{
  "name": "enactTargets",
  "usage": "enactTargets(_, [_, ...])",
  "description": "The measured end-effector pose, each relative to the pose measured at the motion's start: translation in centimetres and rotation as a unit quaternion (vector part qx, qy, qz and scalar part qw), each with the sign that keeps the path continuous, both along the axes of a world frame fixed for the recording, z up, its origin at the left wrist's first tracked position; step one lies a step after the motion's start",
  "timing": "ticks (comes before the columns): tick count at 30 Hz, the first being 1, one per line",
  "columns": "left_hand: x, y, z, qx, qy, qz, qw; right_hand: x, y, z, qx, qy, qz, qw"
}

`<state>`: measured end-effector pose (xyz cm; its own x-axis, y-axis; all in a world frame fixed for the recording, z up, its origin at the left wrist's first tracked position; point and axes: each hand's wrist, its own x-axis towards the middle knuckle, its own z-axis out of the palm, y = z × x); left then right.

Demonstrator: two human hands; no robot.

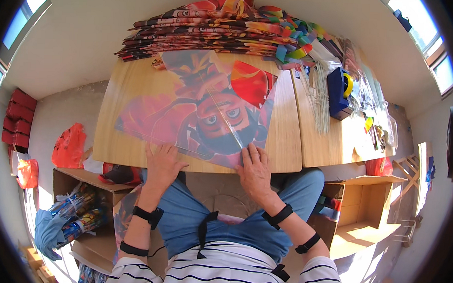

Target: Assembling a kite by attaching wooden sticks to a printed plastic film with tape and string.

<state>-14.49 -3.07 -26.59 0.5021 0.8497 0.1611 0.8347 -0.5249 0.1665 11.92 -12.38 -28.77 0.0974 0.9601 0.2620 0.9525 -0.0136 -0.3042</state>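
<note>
A thin printed kite sail point(177, 116) lies on the wooden table, its cartoon face upside down and its colours pale. At its upper right, a folded flap point(251, 84) shows brighter red. A thin rod point(219, 109) runs slantwise along the sail's middle, toward the near edge. My left hand point(161, 164) rests open on the sail's near edge, fingers forward and thumb apart. My right hand point(255, 172) is closed over the sail's near edge at the rod's lower end, its fingers together; what lies under them is hidden.
Folded printed sails point(206, 32) are piled along the table's far side, with rainbow strips at their right end. Thin sticks point(319, 97), a blue tape dispenser point(340, 93) and scissors point(376, 137) lie on the right. Cardboard boxes point(368, 198) flank my legs.
</note>
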Motion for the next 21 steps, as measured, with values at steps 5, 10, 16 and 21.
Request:
enactTargets(5, [-1.7,2.7,0.4,-0.011,0.054,0.128,0.99,-2.0,0.5,1.0,-0.039,0.107,0.125,0.986])
enactTargets(10, [-1.1,2.9,-1.0,0.041,-0.003,0.158,0.987,3.5,9.3,2.0,0.032,0.072,0.018,0.997])
enactTargets(16, [1.4,3.9,-1.8,0.005,-0.014,0.175,0.984,9.4,19.2,2.8,0.012,-0.033,-0.073,0.997])
enactTargets(21, [-0.3,5.4,-2.1,0.001,-0.035,0.21,0.977,11.2,22.7,0.3,0.014,-0.062,-0.09,0.994])
